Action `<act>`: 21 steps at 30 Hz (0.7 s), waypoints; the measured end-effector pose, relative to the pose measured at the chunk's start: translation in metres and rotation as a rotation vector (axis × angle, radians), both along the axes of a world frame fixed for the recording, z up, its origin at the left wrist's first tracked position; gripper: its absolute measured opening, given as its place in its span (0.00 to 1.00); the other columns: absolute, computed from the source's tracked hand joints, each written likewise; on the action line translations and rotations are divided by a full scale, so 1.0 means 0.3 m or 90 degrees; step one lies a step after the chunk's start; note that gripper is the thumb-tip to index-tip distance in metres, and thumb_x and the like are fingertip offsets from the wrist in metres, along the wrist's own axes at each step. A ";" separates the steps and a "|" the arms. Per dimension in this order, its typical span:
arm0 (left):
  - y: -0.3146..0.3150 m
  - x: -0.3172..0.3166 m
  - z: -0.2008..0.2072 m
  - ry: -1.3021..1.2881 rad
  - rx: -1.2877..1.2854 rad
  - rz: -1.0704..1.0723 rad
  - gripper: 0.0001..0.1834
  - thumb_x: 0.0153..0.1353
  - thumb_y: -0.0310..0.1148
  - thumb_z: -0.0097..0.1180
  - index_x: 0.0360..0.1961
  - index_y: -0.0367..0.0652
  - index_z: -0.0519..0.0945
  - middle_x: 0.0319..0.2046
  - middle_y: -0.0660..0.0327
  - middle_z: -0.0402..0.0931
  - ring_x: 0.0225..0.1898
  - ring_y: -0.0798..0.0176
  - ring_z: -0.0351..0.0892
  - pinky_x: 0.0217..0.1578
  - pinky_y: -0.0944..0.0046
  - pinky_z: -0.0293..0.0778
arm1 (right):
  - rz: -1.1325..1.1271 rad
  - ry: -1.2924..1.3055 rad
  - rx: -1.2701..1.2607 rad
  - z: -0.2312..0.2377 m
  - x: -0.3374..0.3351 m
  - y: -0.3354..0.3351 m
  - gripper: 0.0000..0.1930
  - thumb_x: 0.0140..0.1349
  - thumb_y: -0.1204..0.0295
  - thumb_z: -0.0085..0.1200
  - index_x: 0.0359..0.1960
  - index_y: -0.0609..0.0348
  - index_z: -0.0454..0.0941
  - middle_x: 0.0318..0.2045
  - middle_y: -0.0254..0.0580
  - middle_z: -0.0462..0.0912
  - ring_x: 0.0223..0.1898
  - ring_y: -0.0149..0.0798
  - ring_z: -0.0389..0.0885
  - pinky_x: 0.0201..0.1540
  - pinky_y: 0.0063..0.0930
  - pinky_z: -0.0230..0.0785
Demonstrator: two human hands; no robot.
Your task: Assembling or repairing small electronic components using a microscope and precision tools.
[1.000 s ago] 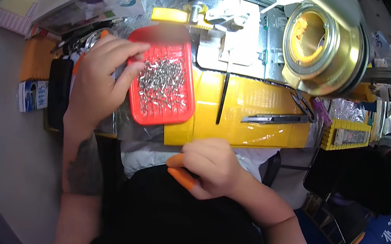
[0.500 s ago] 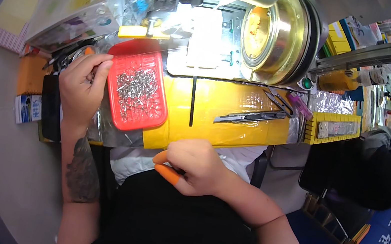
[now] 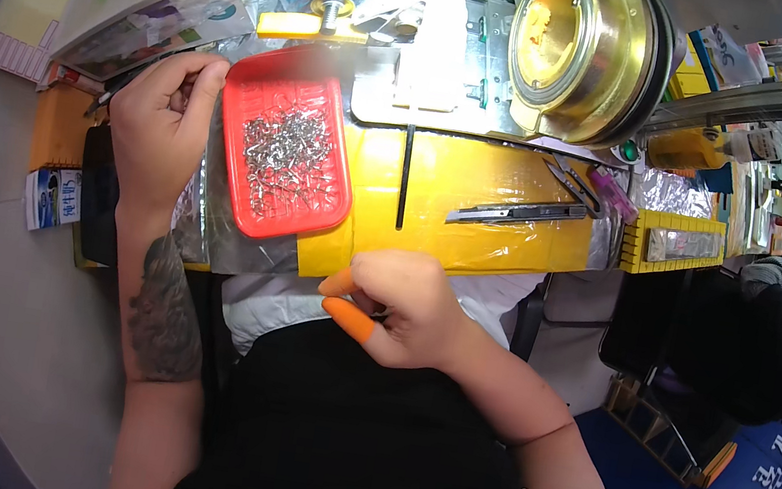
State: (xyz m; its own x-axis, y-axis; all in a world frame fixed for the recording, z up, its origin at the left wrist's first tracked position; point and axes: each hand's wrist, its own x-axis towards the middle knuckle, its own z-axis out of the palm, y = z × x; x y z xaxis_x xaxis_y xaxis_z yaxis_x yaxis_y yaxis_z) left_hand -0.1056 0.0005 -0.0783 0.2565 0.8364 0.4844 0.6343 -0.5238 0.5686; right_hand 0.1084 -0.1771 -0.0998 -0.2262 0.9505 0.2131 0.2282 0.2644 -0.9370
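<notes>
My left hand (image 3: 161, 124) is beside the upper left rim of a red plastic tray (image 3: 251, 221), thumb and index finger pinched. Whatever is in that pinch, if anything, is too small to make out. Small shiny metal clasp-like pieces (image 3: 288, 153) lie heaped in the tray. My right hand (image 3: 402, 307) hovers in front of the bench edge, above my lap, wearing orange finger coverings on thumb and index finger. Its fingers are curled, the two orange tips close together; anything between them cannot be made out. A yellow sheet (image 3: 389, 254) lies under the tray's right side.
On the yellow sheet lie a utility knife (image 3: 517, 213) and scissors (image 3: 577, 186). Behind stands a brass-coloured round machine (image 3: 585, 61) beside a brightly lit metal plate (image 3: 381, 106). A white bin (image 3: 212, 20) is back left, a yellow ridged box (image 3: 634, 240) right. Another person (image 3: 736, 337) sits far right.
My view has shifted, so the bench appears higher and more of its back shows. Both hands keep nearly the same places by the tray; the right thumb and index tips have parted slightly.
</notes>
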 end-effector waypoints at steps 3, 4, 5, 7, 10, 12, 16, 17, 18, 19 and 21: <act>-0.008 -0.003 0.013 0.009 -0.020 0.005 0.06 0.63 0.26 0.64 0.37 0.33 0.85 0.25 0.60 0.80 0.22 0.72 0.71 0.27 0.69 0.69 | 0.009 -0.003 -0.011 -0.010 -0.006 0.009 0.06 0.55 0.78 0.66 0.32 0.60 0.81 0.20 0.42 0.76 0.19 0.42 0.77 0.23 0.32 0.68; -0.013 -0.004 0.016 0.015 -0.057 -0.005 0.06 0.63 0.26 0.64 0.37 0.33 0.84 0.25 0.58 0.81 0.23 0.71 0.73 0.27 0.68 0.70 | 0.005 -0.004 -0.007 -0.007 -0.007 0.013 0.05 0.55 0.78 0.66 0.32 0.60 0.81 0.19 0.41 0.76 0.18 0.42 0.76 0.23 0.32 0.67; -0.014 -0.006 0.015 0.020 -0.093 -0.016 0.06 0.63 0.26 0.64 0.36 0.33 0.84 0.25 0.57 0.81 0.23 0.69 0.75 0.27 0.68 0.71 | -0.002 -0.005 -0.004 -0.005 -0.009 0.018 0.05 0.56 0.78 0.65 0.32 0.60 0.81 0.19 0.41 0.76 0.18 0.41 0.76 0.23 0.32 0.67; -0.011 -0.016 0.004 0.023 -0.112 -0.026 0.05 0.63 0.26 0.64 0.36 0.33 0.84 0.25 0.56 0.81 0.22 0.67 0.76 0.27 0.66 0.71 | -0.006 -0.002 -0.011 0.000 -0.012 0.019 0.05 0.56 0.78 0.65 0.32 0.60 0.80 0.19 0.41 0.76 0.18 0.41 0.76 0.22 0.32 0.67; -0.005 -0.025 0.020 0.088 -0.133 -0.040 0.05 0.62 0.27 0.63 0.34 0.35 0.84 0.23 0.55 0.80 0.21 0.61 0.76 0.26 0.63 0.70 | -0.012 -0.006 -0.030 0.007 -0.003 0.022 0.05 0.57 0.78 0.65 0.31 0.60 0.80 0.19 0.41 0.75 0.18 0.40 0.75 0.22 0.32 0.66; -0.011 -0.034 0.029 0.141 -0.180 -0.021 0.06 0.63 0.27 0.62 0.36 0.35 0.84 0.22 0.54 0.78 0.21 0.60 0.77 0.26 0.61 0.69 | -0.009 -0.009 -0.044 0.011 -0.004 0.026 0.04 0.57 0.78 0.65 0.31 0.60 0.80 0.19 0.41 0.75 0.18 0.39 0.75 0.22 0.32 0.66; -0.009 -0.077 0.044 0.165 -0.223 0.030 0.06 0.64 0.27 0.60 0.39 0.35 0.85 0.23 0.55 0.79 0.22 0.60 0.77 0.27 0.63 0.70 | 0.012 -0.002 -0.076 0.041 -0.008 0.052 0.05 0.56 0.78 0.65 0.31 0.60 0.80 0.20 0.41 0.75 0.19 0.40 0.76 0.23 0.32 0.67; -0.009 -0.079 0.043 0.113 -0.224 0.082 0.07 0.64 0.27 0.60 0.39 0.35 0.85 0.23 0.55 0.79 0.22 0.61 0.77 0.27 0.64 0.70 | 0.020 -0.005 -0.069 0.044 -0.009 0.062 0.06 0.55 0.78 0.65 0.31 0.60 0.80 0.20 0.41 0.76 0.19 0.41 0.77 0.23 0.32 0.67; -0.010 -0.080 0.046 0.063 -0.224 0.134 0.07 0.64 0.26 0.59 0.40 0.35 0.85 0.24 0.55 0.80 0.22 0.61 0.78 0.27 0.65 0.71 | 0.017 -0.005 -0.074 0.049 -0.010 0.074 0.06 0.55 0.78 0.65 0.31 0.60 0.80 0.20 0.41 0.76 0.19 0.41 0.77 0.23 0.32 0.67; -0.017 -0.071 0.058 0.050 -0.217 0.138 0.06 0.63 0.24 0.60 0.39 0.34 0.85 0.25 0.55 0.81 0.22 0.63 0.78 0.28 0.66 0.72 | 0.025 -0.001 -0.045 0.052 -0.011 0.087 0.06 0.54 0.78 0.65 0.31 0.60 0.80 0.21 0.41 0.76 0.20 0.42 0.77 0.24 0.33 0.68; -0.045 -0.045 0.099 0.093 -0.190 0.020 0.06 0.61 0.23 0.61 0.39 0.35 0.84 0.25 0.55 0.81 0.23 0.61 0.79 0.29 0.65 0.73 | 0.025 0.002 -0.020 0.041 -0.013 0.111 0.06 0.53 0.78 0.65 0.30 0.60 0.80 0.22 0.41 0.76 0.21 0.43 0.78 0.24 0.33 0.69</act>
State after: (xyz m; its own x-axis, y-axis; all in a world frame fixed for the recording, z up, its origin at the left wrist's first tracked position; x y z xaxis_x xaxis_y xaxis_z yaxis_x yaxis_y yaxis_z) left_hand -0.1191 -0.0132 -0.0487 0.2775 0.9445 0.1759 0.7339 -0.3266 0.5956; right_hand 0.1046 -0.1437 -0.0874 -0.2626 0.9471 0.1847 0.2145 0.2439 -0.9458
